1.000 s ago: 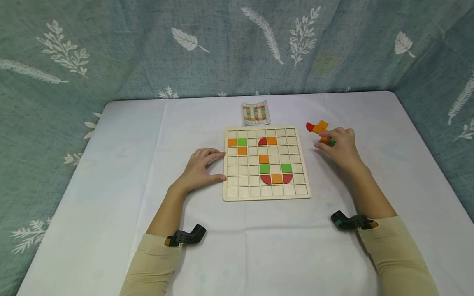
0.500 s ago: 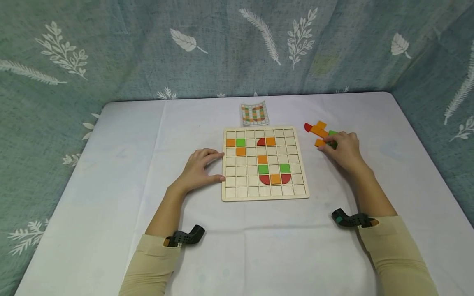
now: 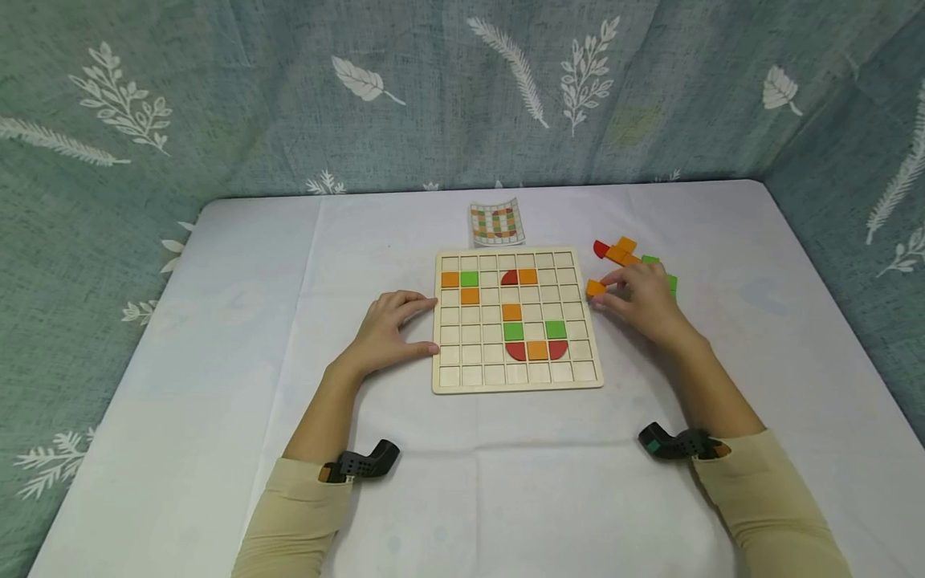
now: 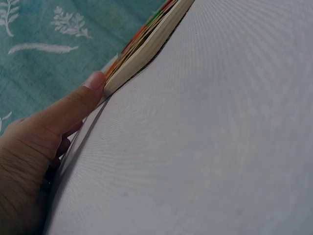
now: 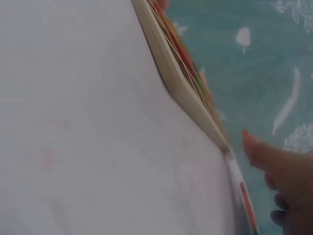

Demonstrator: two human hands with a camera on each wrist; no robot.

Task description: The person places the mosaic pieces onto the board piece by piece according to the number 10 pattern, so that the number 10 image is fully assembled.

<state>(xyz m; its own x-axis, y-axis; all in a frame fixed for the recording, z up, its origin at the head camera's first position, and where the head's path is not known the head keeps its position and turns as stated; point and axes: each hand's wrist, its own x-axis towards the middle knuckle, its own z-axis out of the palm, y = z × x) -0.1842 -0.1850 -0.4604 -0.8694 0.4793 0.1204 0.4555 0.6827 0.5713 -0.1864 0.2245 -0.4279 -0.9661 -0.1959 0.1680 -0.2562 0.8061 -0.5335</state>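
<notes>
Where the right hand (image 3: 639, 301) pinches it between thumb and fingertips, one orange square tile (image 3: 596, 287) sits just off the right edge of the wooden grid board (image 3: 517, 380), low over the white tablecloth (image 3: 506, 482). Loose tiles (image 3: 625, 250), orange, red and green, lie just behind that hand. Left hand (image 3: 390, 329): fingers spread and relaxed, thumb and forefinger touching the board's left edge, holding nothing. Board holds orange, green and red pieces. Pattern card (image 3: 495, 221): behind the board.
</notes>
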